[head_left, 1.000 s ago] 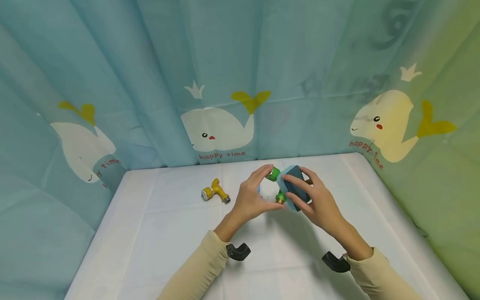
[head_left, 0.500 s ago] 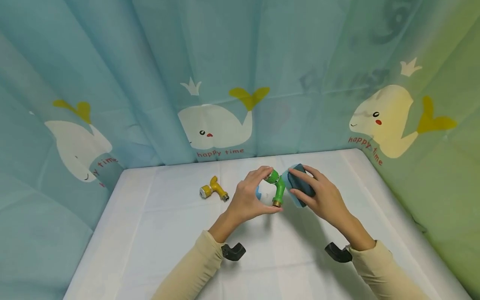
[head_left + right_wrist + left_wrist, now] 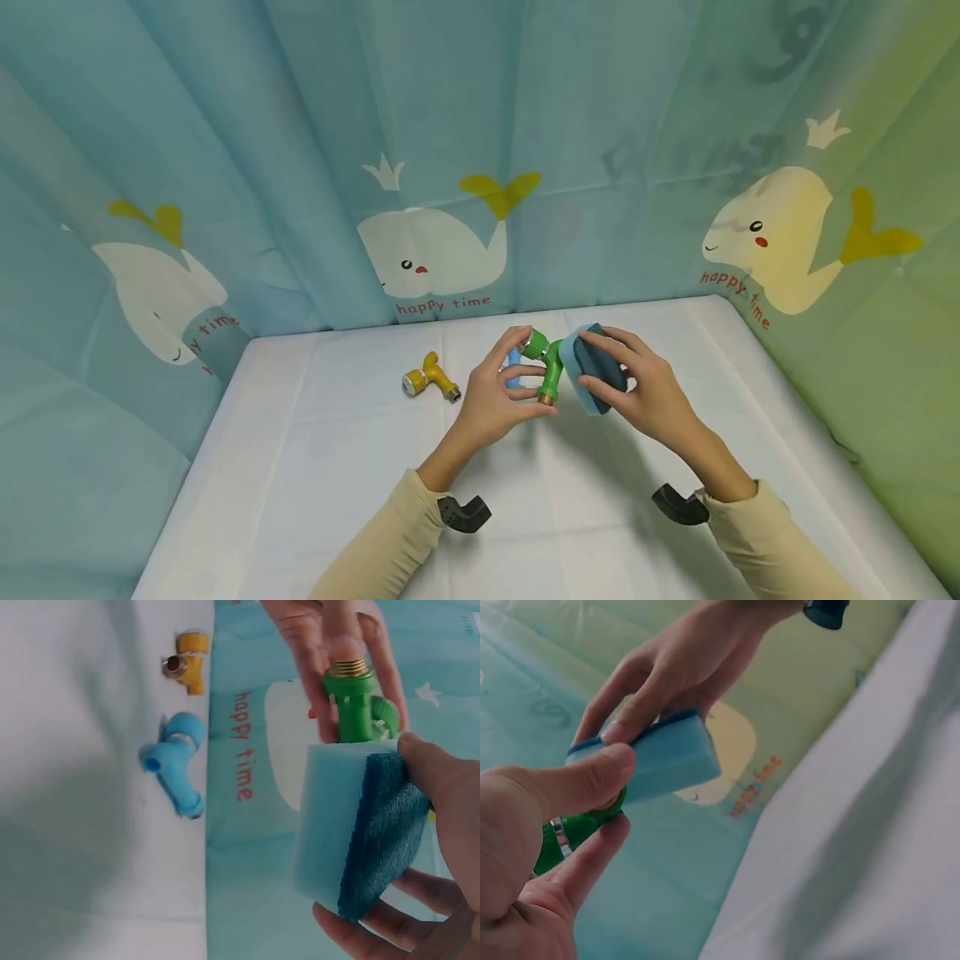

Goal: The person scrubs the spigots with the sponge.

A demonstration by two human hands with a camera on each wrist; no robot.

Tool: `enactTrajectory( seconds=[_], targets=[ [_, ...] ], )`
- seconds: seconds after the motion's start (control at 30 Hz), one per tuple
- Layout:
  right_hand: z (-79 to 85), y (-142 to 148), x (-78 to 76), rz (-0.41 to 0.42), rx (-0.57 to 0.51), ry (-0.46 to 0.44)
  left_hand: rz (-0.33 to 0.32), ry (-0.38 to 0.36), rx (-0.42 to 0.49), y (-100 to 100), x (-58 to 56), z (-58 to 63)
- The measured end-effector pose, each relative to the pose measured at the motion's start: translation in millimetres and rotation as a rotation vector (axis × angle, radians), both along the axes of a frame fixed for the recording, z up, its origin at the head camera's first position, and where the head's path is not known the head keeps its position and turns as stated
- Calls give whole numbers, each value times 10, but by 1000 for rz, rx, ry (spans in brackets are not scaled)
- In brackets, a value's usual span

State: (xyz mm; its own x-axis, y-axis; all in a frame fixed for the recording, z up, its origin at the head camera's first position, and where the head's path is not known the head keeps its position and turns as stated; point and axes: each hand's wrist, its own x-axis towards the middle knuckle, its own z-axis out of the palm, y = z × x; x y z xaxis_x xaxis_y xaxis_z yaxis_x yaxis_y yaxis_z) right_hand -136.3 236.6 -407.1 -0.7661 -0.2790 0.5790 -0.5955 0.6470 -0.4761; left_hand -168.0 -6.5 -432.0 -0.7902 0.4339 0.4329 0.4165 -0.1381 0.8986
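A green tap (image 3: 552, 372) with a brass-threaded end is raised off the table. My left hand (image 3: 486, 400) holds it, with the thumb at the threaded end and the forefinger at the green cap. To its right, my right hand (image 3: 652, 400) grips a sponge (image 3: 326, 817), light blue with a dark blue scouring face. The sponge's light side is against the tap's side in the head view. In the left wrist view, the thumb covers part of the tap (image 3: 577, 829).
On the white-covered table (image 3: 337, 483), a yellow tap (image 3: 433, 377) lies to the left. A blue tap (image 3: 176, 761) lies behind my left hand, mostly hidden in the head view. A whale-print curtain (image 3: 315, 150) stands along the back and sides.
The sponge was over the tap's front, came away to the right, and is now against its side. The green tap has turned and shifted slightly left, with the left fingers now behind it.
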Motion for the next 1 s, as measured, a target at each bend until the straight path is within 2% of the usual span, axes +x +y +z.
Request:
enactTrajectory(
  seconds=[0.07, 0.13, 0.27, 0.43, 0.53, 0.6, 0.77, 0.93, 1.0],
  targets=[
    [19, -12, -13, 7, 8, -5, 0, -26, 2, -3, 10, 17],
    [27, -23, -17, 5, 22, -14, -1, -20, -10, -1, 18, 33],
    [18, -49, -7, -69, 44, 9, -1, -14, -38, 2, 23, 32],
    [43, -128, 31, -40, 73, 33, 20, 11, -46, -15, 26, 31],
    [66, -132, 14, -91, 109, 48, 32, 32, -49, -30, 24, 45],
    [75, -120, -3, -106, 91, 42, 26, 20, -44, -41, 25, 45],
    [103, -127, 4, 17, 52, -3, -4, -17, -39, -59, 25, 54],
    [94, -106, -29, -29, 46, 24, -20, -77, -34, -71, 19, 60],
    [94, -116, -27, 0, 46, 24, -19, -86, -26, -81, 21, 56]
  ],
)
